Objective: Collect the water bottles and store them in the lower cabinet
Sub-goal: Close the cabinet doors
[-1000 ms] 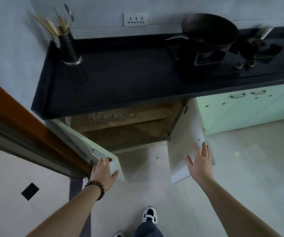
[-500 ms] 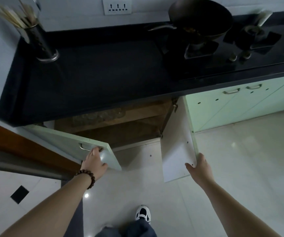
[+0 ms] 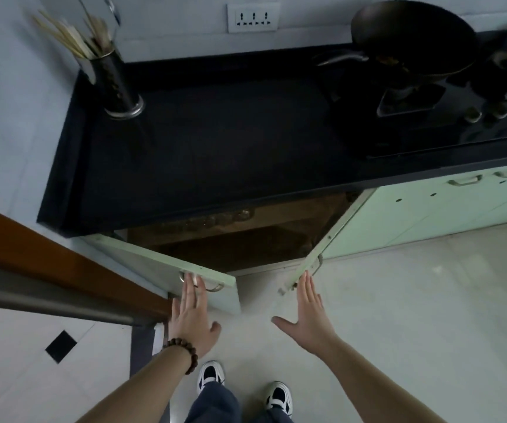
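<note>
Below the black counter (image 3: 215,148) the lower cabinet (image 3: 233,242) stands partly open, its wooden inside dark. On its upper shelf I can make out several clear water bottles (image 3: 218,219), mostly hidden by the counter edge. My left hand (image 3: 191,315) lies flat and open against the left green door (image 3: 166,270), fingertips at its metal handle. My right hand (image 3: 307,312) is flat and open, fingertips on the edge of the right green door (image 3: 334,236), which is swung well inward.
A utensil holder (image 3: 118,87) with chopsticks stands at the counter's back left. A black wok (image 3: 410,38) sits on the stove at the right. A brown door frame (image 3: 47,267) runs along the left. My two shoes (image 3: 212,377) stand on the pale floor.
Both doors have swung inward toward the cabinet. My hands went from holding the doors' edges to pressing flat with fingers straight. The view has shifted closer over the counter.
</note>
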`<state>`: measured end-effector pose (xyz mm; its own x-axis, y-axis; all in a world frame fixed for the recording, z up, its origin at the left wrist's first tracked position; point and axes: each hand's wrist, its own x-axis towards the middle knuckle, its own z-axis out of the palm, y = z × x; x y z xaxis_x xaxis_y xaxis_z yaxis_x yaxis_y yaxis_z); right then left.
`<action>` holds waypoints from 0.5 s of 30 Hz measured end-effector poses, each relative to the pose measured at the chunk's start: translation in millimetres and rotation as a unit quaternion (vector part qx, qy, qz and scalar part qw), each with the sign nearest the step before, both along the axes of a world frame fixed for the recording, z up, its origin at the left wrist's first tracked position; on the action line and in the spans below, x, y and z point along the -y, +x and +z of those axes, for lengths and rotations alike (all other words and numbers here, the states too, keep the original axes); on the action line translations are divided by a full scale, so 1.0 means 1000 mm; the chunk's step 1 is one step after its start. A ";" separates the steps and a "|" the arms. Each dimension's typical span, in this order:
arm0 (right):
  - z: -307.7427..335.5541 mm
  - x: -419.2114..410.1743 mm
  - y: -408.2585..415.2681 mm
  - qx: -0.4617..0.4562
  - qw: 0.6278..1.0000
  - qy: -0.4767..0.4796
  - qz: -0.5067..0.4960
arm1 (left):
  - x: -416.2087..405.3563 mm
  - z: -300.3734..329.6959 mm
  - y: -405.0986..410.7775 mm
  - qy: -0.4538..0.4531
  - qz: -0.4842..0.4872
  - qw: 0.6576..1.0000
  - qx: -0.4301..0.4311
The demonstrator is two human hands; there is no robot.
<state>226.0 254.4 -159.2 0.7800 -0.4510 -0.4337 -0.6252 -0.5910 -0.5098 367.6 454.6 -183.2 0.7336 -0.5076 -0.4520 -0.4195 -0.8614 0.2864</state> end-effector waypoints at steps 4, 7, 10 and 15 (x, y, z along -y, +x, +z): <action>0.001 -0.003 0.052 0.009 1.000 0.027 -0.006 | 0.026 -0.003 0.013 -0.047 0.047 0.997 -0.025; -0.005 -0.003 0.089 0.022 0.998 0.049 -0.023 | 0.048 -0.004 0.032 -0.063 0.062 0.995 -0.037; -0.010 -0.003 0.122 0.034 0.997 0.058 -0.038 | 0.062 -0.006 0.057 -0.038 0.047 0.998 -0.028; -0.014 0.003 0.162 0.056 0.995 0.056 -0.067 | 0.068 -0.007 0.098 0.000 0.013 1.000 0.004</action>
